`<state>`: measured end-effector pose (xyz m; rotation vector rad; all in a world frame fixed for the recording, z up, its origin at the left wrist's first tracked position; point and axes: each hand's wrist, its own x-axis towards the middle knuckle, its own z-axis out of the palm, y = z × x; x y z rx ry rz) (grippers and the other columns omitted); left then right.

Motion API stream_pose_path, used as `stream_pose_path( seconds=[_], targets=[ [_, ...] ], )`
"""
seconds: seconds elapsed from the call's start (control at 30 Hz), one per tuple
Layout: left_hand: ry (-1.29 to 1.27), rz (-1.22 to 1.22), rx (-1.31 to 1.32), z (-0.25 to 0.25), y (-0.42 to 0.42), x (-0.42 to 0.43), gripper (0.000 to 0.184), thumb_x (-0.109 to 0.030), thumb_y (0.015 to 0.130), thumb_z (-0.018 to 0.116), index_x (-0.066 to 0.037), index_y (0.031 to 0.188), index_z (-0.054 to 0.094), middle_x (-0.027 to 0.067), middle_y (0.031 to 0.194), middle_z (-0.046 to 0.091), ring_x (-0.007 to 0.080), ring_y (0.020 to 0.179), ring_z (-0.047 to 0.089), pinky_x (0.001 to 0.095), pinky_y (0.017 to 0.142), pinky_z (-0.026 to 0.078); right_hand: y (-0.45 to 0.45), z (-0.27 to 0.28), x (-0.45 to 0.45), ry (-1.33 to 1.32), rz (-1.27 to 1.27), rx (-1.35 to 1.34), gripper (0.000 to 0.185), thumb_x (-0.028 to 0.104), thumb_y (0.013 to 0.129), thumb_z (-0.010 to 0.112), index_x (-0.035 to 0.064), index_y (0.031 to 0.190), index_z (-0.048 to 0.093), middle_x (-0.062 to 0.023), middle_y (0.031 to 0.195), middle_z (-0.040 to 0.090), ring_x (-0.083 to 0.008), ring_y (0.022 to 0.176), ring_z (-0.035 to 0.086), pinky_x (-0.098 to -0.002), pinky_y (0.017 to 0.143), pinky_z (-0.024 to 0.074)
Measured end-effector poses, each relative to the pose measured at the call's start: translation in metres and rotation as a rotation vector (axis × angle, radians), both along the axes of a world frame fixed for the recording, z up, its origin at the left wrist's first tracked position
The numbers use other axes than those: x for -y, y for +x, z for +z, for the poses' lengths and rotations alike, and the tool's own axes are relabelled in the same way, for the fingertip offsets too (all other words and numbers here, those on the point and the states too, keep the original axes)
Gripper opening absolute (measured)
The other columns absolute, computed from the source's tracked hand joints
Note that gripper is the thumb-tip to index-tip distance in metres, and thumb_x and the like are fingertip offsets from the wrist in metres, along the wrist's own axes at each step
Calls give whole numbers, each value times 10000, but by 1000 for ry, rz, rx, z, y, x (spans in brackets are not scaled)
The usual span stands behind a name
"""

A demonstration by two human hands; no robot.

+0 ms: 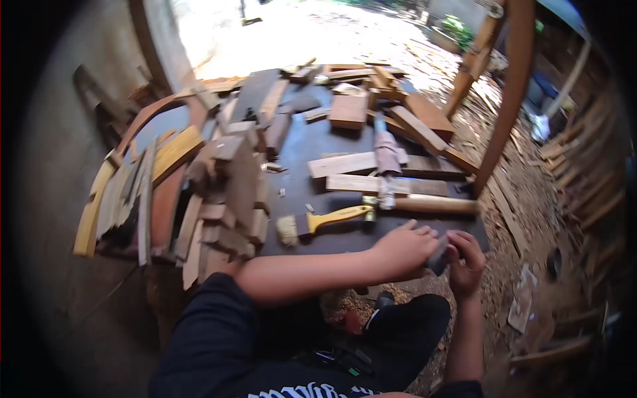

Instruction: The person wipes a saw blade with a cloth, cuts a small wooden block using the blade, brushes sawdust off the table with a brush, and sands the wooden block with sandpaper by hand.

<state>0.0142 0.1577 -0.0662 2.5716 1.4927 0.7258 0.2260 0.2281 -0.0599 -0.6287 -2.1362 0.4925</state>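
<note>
Over the front right edge of the dark table (285,176), my two hands meet around a small dark grey piece (438,259); its exact kind cannot be made out. My left hand (406,252) comes across from the left, closed with its fingers curled over one side of the piece. From the right, my right hand (466,257) pinches the other side with thumb and fingers. Just beyond them lies a mallet or hammer with a wooden handle (441,205). A paintbrush with a yellow handle (340,215) rests left of it, bristles pointing left.
Wood offcuts (229,176) are heaped along the table's left side, and more wood blocks (348,111) at the back. A cloth-wrapped tool (387,152) lies across some strips. A wooden post (507,99) rises at the right; wood shavings (488,126) litter the ground.
</note>
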Motion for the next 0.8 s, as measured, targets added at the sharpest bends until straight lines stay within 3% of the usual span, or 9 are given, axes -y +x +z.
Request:
stream_pose_path(
  seconds=[0.03, 0.07, 0.13, 0.17, 0.23, 0.37, 0.5, 0.6, 0.8],
  targets=[
    [41, -12, 19, 1, -1, -1, 674, -411, 858, 790, 43, 1309, 578, 222, 1388, 636, 337, 1335, 594, 512, 1164, 417, 0, 1, 2, 87, -13, 25, 323, 86, 909, 762, 52, 1228, 724, -170, 1158, 713, -313, 980, 724, -390, 875, 585],
    [-93, -66, 5, 16, -6, -2, 673, -381, 859, 799, 37, 1336, 574, 231, 1376, 640, 351, 1330, 595, 518, 1163, 416, 0, 5, 11, 21, -74, 77, 357, 102, 871, 791, 58, 1219, 724, -163, 1171, 707, -332, 1001, 714, -410, 879, 586],
    [-57, -37, 17, 22, -2, 1, 747, -375, 850, 815, 52, 1399, 543, 264, 1373, 635, 377, 1337, 586, 512, 1171, 416, 7, -5, 5, 81, -13, 9, 385, 119, 858, 804, 67, 1228, 712, -156, 1175, 706, -333, 1072, 690, -420, 905, 575],
    [-42, -17, 19, 26, 3, 2, 715, -353, 835, 825, 86, 1336, 568, 277, 1357, 641, 372, 1307, 612, 503, 1160, 424, 9, -6, 3, 63, -8, -51, 392, 79, 831, 836, 43, 1204, 720, -163, 1168, 707, -309, 1002, 719, -386, 853, 600],
    [-49, -12, 0, 14, 3, -3, 782, -332, 823, 840, 103, 1397, 535, 290, 1371, 630, 383, 1327, 599, 509, 1159, 424, 18, -6, -10, 20, 13, -96, 344, 147, 845, 848, 23, 1127, 696, -148, 1136, 690, -313, 1035, 699, -390, 912, 568],
    [-96, 34, 20, 19, 8, 1, 742, -261, 811, 836, 101, 1391, 547, 284, 1329, 657, 401, 1313, 602, 508, 1163, 422, 18, -9, -20, 29, -62, -67, 307, 161, 831, 855, 30, 1043, 677, -130, 1023, 660, -333, 975, 686, -401, 857, 562],
    [-115, 34, 18, 14, 7, -4, 743, -246, 813, 826, 84, 1416, 544, 282, 1333, 656, 393, 1328, 592, 498, 1170, 416, 10, -5, 6, 2, 167, -21, 288, 159, 827, 840, 49, 1035, 673, -115, 1015, 649, -326, 944, 681, -411, 827, 558],
    [-127, 49, 16, 18, 8, 0, 742, -240, 809, 825, 79, 1419, 546, 276, 1366, 641, 387, 1334, 590, 495, 1170, 418, 19, -5, -25, 38, 38, -47, 301, 160, 809, 846, 57, 1024, 664, -108, 988, 635, -328, 927, 670, -427, 798, 552],
    [-210, 71, -22, 17, 7, -4, 737, -236, 806, 832, 61, 1420, 553, 269, 1373, 638, 400, 1306, 604, 492, 1155, 436, 9, -4, 0, -13, 196, 32, 332, 167, 785, 857, 54, 1028, 660, -135, 1003, 628, -357, 944, 666, -447, 816, 545]
  ],
)
